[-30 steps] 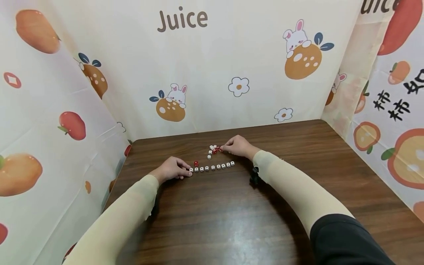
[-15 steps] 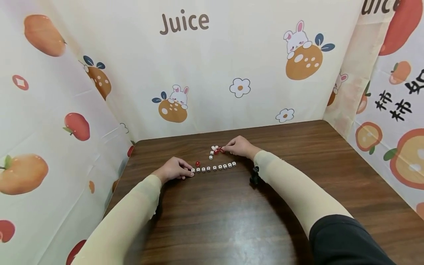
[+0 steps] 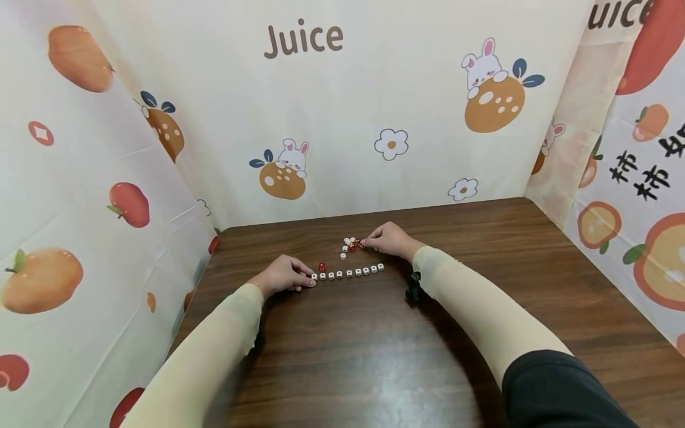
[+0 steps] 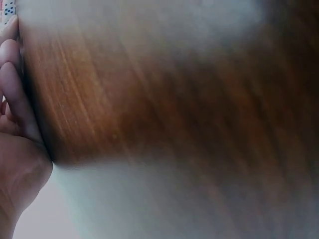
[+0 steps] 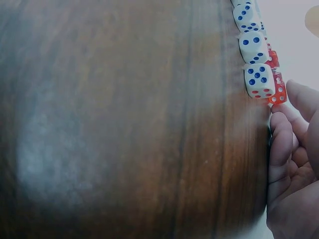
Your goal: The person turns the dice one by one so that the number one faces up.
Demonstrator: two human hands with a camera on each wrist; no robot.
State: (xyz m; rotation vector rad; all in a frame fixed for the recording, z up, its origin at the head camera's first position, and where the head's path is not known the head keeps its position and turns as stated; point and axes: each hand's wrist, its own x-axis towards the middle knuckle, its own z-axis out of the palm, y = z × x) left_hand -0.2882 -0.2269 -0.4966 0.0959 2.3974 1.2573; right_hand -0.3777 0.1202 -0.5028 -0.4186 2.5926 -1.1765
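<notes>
A row of several white dice (image 3: 349, 273) runs across the dark wooden table. At its left end, my left hand (image 3: 282, 274) holds the end white die (image 3: 314, 277) between thumb and index finger. Only a sliver of a white die (image 4: 9, 9) shows past the fingers in the left wrist view. Behind the row, my right hand (image 3: 392, 239) has its thumb and fingertips at a red die (image 3: 362, 244) on the right side of a small cluster. The right wrist view shows this red die (image 5: 278, 94) at the fingertips, partly behind a white die (image 5: 259, 79).
A lone red die (image 3: 321, 266) sits just behind the row's left end. The cluster holds more red dice and several white dice (image 3: 346, 242), with one white die (image 3: 343, 256) nearer the row. Printed cloth walls (image 3: 342, 178) border the table (image 3: 342, 368).
The head view has shifted slightly, so everything appears a little farther right and lower. Both hands and the dice keep their places relative to each other.
</notes>
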